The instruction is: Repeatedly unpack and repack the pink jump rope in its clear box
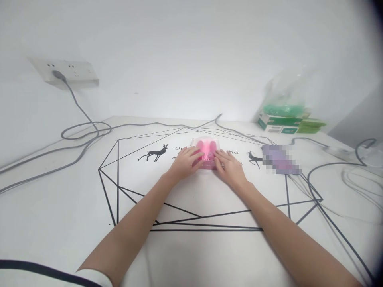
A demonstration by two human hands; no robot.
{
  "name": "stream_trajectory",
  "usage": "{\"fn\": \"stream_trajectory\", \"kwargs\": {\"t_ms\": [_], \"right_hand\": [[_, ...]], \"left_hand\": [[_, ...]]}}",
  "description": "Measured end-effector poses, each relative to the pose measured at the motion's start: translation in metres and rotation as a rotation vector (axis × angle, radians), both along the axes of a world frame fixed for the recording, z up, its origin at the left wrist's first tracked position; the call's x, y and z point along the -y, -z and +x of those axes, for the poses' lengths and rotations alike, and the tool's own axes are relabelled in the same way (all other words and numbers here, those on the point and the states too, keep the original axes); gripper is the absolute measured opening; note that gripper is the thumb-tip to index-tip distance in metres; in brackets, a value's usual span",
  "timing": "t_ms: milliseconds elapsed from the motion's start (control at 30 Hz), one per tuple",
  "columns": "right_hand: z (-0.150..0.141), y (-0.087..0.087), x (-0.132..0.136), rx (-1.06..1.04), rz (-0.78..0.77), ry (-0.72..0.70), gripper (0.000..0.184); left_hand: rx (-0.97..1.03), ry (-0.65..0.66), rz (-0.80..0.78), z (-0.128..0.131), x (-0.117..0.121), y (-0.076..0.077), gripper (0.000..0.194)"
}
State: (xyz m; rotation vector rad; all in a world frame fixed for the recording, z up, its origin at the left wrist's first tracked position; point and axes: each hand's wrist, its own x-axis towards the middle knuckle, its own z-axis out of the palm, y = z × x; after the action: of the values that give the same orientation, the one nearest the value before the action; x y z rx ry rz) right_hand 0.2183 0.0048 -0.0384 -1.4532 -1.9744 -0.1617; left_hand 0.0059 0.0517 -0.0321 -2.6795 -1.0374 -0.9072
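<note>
A small pink box point(208, 164) with clear plastic over it sits on the white table mat in the middle of the view. Two rounded pink pieces show inside, but I cannot make out what they are. From the left, my left hand point(186, 161) grips the box, its fingers reaching over the left side and front corner. On the opposite side my right hand point(229, 166) holds the right edge, fingers bent against it. Both forearms come in from the bottom of the view.
Grey cables point(143, 124) run along the back of the table from a wall socket point(72, 71). At the back right stand green-and-white boxes point(281, 122) under a clear plastic bag point(284, 93). A blurred-out purplish thing point(279, 159) lies right of my hands, near more cables.
</note>
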Motion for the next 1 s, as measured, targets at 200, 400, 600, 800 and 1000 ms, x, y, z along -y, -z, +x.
{"fn": "stream_trajectory", "kwargs": {"t_ms": [200, 400, 600, 800, 1000], "right_hand": [[-0.003, 0.000, 0.004, -0.008, 0.000, 0.000, 0.039], [-0.005, -0.006, 0.010, -0.036, 0.039, -0.060, 0.039], [-0.004, -0.002, 0.005, -0.073, 0.065, -0.026, 0.033], [0.003, 0.006, -0.001, -0.162, 0.056, -0.118, 0.034], [0.006, 0.005, -0.001, -0.278, 0.017, -0.175, 0.035]], "left_hand": [[-0.062, -0.002, -0.091, -0.009, 0.000, -0.008, 0.031], [-0.046, -0.031, -0.089, -0.018, -0.005, -0.011, 0.033], [-0.051, -0.227, -0.056, 0.008, 0.013, -0.017, 0.038], [-0.153, -0.341, -0.133, 0.031, 0.027, -0.019, 0.064], [-0.148, -0.368, -0.132, 0.034, 0.028, -0.014, 0.067]]}}
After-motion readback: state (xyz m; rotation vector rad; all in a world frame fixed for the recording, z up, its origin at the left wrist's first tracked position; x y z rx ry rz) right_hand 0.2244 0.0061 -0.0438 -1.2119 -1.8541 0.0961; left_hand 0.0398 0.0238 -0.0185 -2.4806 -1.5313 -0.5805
